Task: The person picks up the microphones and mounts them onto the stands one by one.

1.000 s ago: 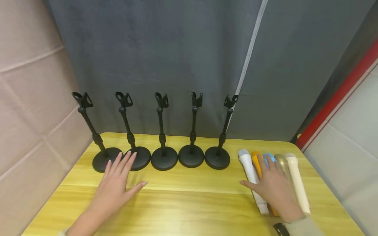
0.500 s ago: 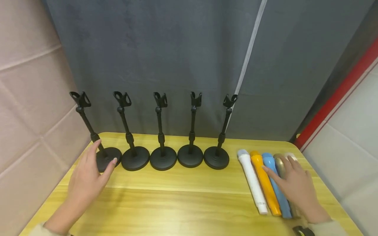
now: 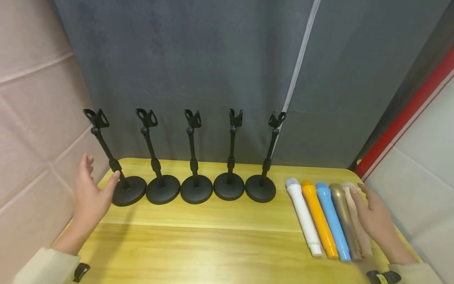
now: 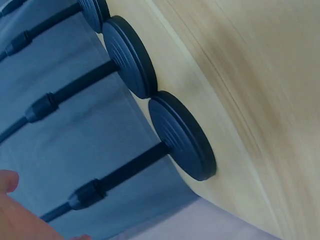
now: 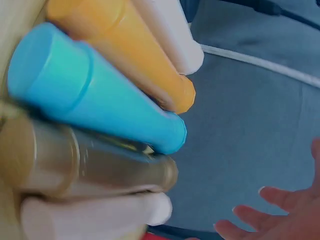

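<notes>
Cream-coloured, the rightmost mic is partly overlapped by the right hand, fingers extended, near the right edge of the tabletop. The left hand, fingers loose, is held near the leftmost stand. Wide room is kept between the hands.

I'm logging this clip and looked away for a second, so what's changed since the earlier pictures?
The left hand moved left, to beside the leftmost stand. The right hand slid right across the row, to the cream microphone at its end. Nothing was visibly picked up or let go. The five stands and five microphones stayed where they were.
</notes>
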Action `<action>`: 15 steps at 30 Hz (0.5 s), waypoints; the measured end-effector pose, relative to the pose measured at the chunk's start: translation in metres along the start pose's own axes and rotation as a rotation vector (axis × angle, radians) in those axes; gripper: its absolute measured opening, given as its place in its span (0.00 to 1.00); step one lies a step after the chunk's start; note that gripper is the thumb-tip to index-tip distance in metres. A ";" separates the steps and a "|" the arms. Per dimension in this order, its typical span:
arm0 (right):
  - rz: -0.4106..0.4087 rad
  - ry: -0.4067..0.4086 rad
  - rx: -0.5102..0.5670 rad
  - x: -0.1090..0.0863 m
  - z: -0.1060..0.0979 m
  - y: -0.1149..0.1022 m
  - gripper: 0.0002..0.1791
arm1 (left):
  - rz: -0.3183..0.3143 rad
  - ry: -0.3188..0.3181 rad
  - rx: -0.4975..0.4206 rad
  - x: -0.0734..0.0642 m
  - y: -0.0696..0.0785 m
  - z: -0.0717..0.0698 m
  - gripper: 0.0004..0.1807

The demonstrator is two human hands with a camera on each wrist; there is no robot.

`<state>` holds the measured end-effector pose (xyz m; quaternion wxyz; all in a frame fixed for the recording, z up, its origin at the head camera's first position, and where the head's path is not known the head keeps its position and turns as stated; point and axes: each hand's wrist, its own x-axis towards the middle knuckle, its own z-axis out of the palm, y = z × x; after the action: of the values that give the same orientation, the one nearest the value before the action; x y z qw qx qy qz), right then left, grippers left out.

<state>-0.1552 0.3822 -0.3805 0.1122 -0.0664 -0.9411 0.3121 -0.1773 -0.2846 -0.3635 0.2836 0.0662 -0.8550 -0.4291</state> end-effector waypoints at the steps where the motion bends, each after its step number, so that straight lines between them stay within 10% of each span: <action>1: 0.018 -0.012 0.037 0.002 -0.002 0.004 0.39 | -0.015 -0.022 -0.005 0.003 -0.002 0.000 0.48; 15: 0.412 -0.252 0.444 0.017 -0.014 0.044 0.48 | -0.199 -0.063 -0.108 0.036 -0.017 0.007 0.44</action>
<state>-0.1656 0.4283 -0.3928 -0.0589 -0.1904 -0.8232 0.5316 -0.2131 -0.3030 -0.3648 0.2156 0.1220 -0.8283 -0.5025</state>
